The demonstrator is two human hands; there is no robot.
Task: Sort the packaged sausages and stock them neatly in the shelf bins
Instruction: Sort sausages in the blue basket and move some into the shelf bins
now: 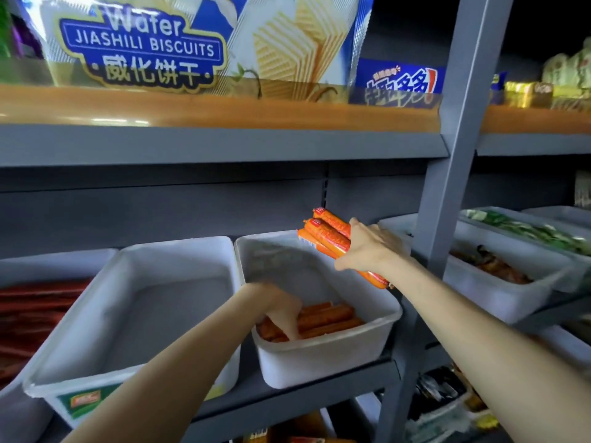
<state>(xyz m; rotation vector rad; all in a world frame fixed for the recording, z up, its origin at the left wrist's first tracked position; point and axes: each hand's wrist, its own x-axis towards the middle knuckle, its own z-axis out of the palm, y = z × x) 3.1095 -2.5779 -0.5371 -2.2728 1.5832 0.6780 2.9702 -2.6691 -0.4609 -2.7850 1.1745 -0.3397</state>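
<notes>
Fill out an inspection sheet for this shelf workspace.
Surface: grey shelf carrying white bins.
Job's things: orange sausages in the middle bin; sausage bundle above it; left bin shows none.
Clutter: nothing seen.
Grippers: left hand reaches into the middle bin; right hand grips the bundle.
Cables: nothing seen.
Surroundings: wafer biscuit bag on the upper shelf; red sticks far left.
</notes>
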